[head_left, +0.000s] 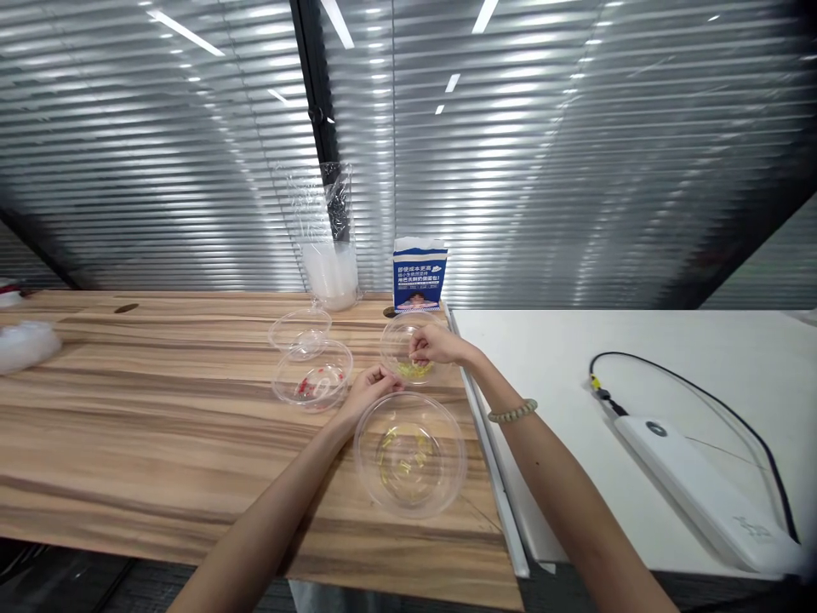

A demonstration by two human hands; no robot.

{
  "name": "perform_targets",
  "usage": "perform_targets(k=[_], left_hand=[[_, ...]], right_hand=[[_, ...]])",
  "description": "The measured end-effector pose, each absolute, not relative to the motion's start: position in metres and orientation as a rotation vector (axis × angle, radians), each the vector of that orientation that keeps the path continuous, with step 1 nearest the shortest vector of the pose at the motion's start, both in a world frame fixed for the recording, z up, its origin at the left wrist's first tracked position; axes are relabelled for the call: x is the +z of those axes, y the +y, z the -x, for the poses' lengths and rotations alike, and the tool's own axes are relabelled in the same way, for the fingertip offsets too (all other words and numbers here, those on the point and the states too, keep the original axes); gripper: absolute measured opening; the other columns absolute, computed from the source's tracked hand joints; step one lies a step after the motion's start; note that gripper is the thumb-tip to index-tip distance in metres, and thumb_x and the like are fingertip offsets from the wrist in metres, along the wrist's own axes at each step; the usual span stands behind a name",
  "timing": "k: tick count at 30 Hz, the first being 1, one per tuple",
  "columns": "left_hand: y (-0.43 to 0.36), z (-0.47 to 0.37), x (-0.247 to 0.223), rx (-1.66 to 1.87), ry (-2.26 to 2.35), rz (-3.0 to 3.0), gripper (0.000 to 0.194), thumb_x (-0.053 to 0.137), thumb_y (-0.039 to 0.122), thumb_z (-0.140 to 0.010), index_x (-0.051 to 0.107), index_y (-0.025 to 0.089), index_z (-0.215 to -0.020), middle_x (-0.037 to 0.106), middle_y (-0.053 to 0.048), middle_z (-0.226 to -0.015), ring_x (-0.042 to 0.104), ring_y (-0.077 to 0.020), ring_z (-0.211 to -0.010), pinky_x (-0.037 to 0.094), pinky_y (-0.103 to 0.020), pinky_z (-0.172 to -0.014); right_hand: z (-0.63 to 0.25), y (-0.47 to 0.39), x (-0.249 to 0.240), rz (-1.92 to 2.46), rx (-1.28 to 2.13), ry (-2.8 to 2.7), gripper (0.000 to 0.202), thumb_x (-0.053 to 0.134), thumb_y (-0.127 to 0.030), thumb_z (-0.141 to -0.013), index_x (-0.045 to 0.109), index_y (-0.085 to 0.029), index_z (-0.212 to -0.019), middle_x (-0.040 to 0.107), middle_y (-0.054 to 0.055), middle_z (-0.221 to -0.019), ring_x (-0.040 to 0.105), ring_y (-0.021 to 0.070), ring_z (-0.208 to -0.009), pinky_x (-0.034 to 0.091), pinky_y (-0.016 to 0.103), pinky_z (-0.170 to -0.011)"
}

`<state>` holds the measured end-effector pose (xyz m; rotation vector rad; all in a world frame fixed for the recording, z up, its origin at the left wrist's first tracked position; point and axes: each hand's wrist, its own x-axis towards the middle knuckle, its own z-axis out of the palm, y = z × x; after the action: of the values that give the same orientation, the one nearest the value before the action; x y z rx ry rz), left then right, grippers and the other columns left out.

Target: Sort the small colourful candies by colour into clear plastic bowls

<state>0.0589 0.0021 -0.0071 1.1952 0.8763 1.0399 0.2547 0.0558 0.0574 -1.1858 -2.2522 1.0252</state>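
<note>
My right hand (436,344) reaches into the far clear plastic bowl (391,334), its fingers pinched together above small yellow pieces (414,369). Whatever sits between those fingertips is too small to make out. Curled fingers close my left hand (371,392) beside the near edge of that bowl; whether they grip its rim or a small piece I cannot tell. Closer to me stands a larger clear plastic bowl (363,460) with several yellow pieces (408,466) spread over its bottom. Left of my left hand, another clear bowl (279,385) contains small red pieces (306,387).
Behind the red pieces' bowl lies a clear lid or shallow bowl (276,330). A bag of stacked plastic containers (332,272) and a blue paper bag (419,277) stand by the blinds. At right, a white device (695,485) with a black cable rests on the white table (529,358).
</note>
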Motion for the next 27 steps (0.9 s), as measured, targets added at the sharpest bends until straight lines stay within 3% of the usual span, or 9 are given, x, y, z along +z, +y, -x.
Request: perform_targets(k=[12,18,22,27], left_hand=[[0.001,-0.058,-0.006,1.034,0.915,-1.245,0.023,0.074,0.036,-0.067,0.062,0.017,-0.067,0.069,-0.002,-0.074,0.064,-0.0164,-0.075,0.047,-0.030,-0.077],[0.002,-0.058,-0.007,1.034,0.904,-1.243,0.022,0.074,0.035,-0.068,0.062,0.017,-0.067,0.070,-0.002,-0.074,0.065,-0.0162,-0.075,0.047,-0.030,-0.078],[0.002,-0.058,-0.006,1.032,0.905,-1.233,0.022,0.074,0.035,-0.068,0.062,0.016,-0.066,0.070,-0.003,-0.073,0.064,-0.0158,-0.074,0.047,-0.030,-0.078],[-0.001,-0.059,-0.002,1.035,0.901,-1.209,0.023,0.075,0.034,-0.066,0.060,0.016,-0.064,0.068,-0.002,-0.072,0.063,-0.0149,-0.073,0.046,-0.029,-0.078]], right_hand=[[-0.254,0.056,0.058,1.209,1.184,-2.003,0.013,0.076,-0.022,-0.067,0.068,-0.011,-0.067,0.069,0.006,-0.067,0.064,0.0155,-0.065,0.055,0.028,-0.066],[-0.254,0.054,0.059,1.232,1.235,-1.905,0.006,0.071,-0.015,-0.071,0.069,-0.010,-0.073,0.070,0.008,-0.071,0.066,0.0172,-0.070,0.056,0.029,-0.070],[-0.252,0.053,0.060,1.294,1.062,-2.078,0.012,0.064,-0.009,-0.072,0.071,-0.010,-0.082,0.072,0.008,-0.077,0.065,0.0163,-0.071,0.053,0.025,-0.066],[-0.244,0.050,0.061,1.409,0.744,-2.385,0.018,0.059,-0.006,-0.072,0.074,-0.012,-0.079,0.073,0.005,-0.081,0.062,0.0140,-0.072,0.044,0.020,-0.062]])
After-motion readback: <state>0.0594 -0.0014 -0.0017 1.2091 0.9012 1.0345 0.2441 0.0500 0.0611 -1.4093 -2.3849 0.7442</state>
